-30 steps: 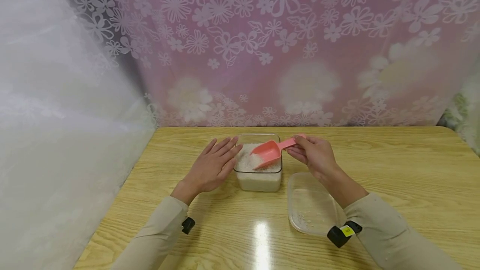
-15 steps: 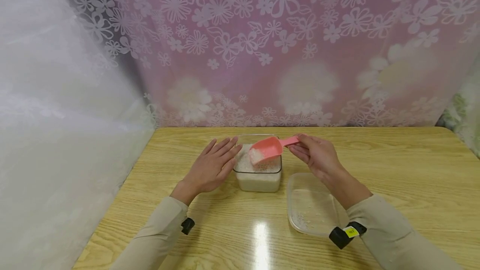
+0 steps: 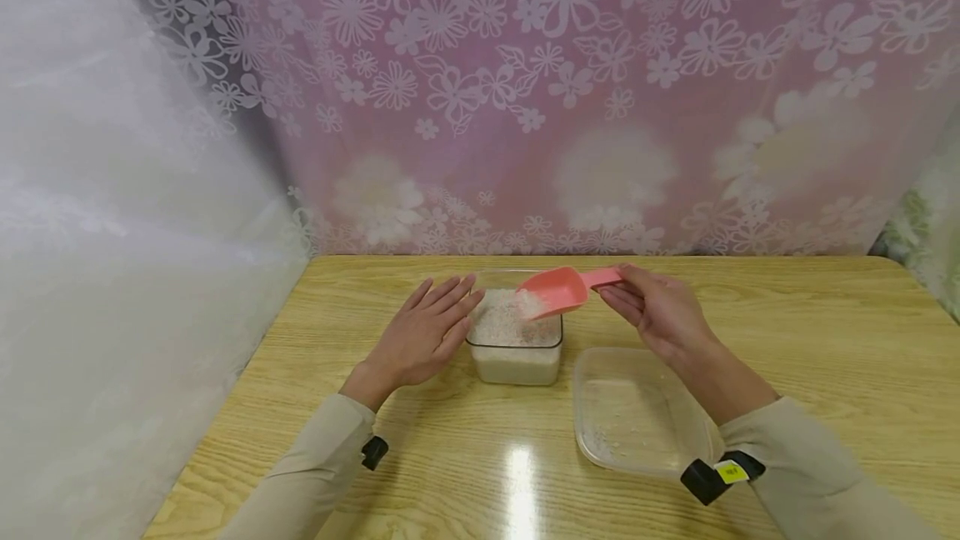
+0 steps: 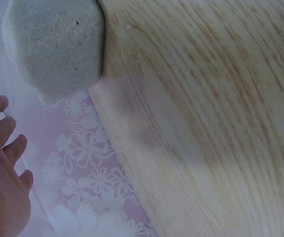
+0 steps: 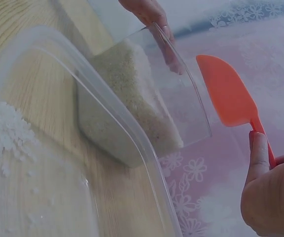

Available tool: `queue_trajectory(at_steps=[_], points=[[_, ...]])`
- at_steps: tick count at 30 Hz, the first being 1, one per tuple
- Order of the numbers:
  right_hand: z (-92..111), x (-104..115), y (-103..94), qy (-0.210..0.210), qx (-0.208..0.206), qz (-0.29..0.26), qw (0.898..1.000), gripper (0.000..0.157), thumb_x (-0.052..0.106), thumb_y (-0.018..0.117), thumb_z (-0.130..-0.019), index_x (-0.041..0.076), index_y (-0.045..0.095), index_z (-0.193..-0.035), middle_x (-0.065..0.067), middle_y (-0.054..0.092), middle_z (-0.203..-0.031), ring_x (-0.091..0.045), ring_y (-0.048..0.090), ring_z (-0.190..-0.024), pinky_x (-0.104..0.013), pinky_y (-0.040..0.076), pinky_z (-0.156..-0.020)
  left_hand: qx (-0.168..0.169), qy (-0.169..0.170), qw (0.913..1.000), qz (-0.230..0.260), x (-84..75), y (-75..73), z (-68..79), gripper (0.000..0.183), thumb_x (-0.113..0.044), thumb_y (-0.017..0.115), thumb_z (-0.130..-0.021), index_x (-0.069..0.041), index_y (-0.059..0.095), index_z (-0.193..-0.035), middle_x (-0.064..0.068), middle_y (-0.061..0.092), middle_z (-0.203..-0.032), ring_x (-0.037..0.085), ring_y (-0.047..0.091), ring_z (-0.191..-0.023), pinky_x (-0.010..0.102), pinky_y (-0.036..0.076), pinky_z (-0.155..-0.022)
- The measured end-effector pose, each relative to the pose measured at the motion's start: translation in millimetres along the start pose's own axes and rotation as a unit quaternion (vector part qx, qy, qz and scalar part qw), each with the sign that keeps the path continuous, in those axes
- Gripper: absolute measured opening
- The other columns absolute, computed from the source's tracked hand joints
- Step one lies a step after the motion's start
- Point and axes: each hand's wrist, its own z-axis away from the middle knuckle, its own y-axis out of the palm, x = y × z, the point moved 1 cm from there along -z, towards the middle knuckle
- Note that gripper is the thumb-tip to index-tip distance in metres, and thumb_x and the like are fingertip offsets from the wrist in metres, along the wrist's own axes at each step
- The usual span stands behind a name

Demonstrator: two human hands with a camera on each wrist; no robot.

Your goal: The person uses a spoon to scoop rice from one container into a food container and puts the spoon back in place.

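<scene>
We have the scoop (image 3: 564,288) pinched by its handle (image 3: 602,277) between the thumb and fingers of our right hand (image 3: 663,311), while our left hand (image 3: 423,336) lies with fingers extended against the glass box (image 3: 517,347) at nine o'clock on its rim, not wrapped round it.

The scoop is up over the box, towards two o'clock from its centre, its handle pointing to three and its mouth to about eight. The right wrist view shows it apart from the rim. White grains, rice by their look, sit near its lip, and more grain (image 3: 491,323) fills the lower part of the box. From the box, a clear plastic tub (image 3: 645,411) stands at four o'clock on the table (image 3: 420,457), with a scatter of grains in it.

We judge the scoop to be light, thin, fairly stiff plastic, smooth enough to twist in a loose pinch. With the load out at the lip, the mouth should feel nose-heavy; a hold nearer the bowl would steady it. Loose grains would slide off with a small tilt. The box looks heavy, rigid and likely slick; we would brace it flat-handed at nine o'clock, sparing its thin, perhaps breakable rim.
</scene>
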Motion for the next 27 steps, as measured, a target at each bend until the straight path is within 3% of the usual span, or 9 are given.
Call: queue_trajectory(at_steps=[16, 27], points=[[22, 17, -26.7, 0.001, 0.033, -0.042, 0.999, 0.017, 0.007, 0.057, -0.096, 0.001, 0.073, -0.097, -0.016, 0.071, -0.091, -0.022, 0.07, -0.083, -0.029, 0.053, -0.081, -0.009, 0.002, 0.9999, 0.009, 0.6, 1.6, 0.5, 0.049, -0.036, 0.025, -0.105, -0.017, 0.034, -0.15, 0.001, 0.023, -0.156, 0.02, 0.02, -0.142, 0.042, 0.008, -0.116], [43, 20, -59.2, 0.0, 0.062, -0.06, 0.996, 0.022, 0.006, 0.05, -0.099, -0.003, 0.07, -0.103, -0.018, 0.07, -0.096, -0.024, 0.069, -0.089, -0.031, 0.052, -0.085, -0.015, 0.004, 0.9998, 0.014, 1.2, 2.9, 0.1, 0.05, -0.038, 0.023, -0.106, -0.017, 0.035, -0.15, 0.003, 0.025, -0.156, 0.021, 0.022, -0.142, 0.042, 0.008, -0.116]])
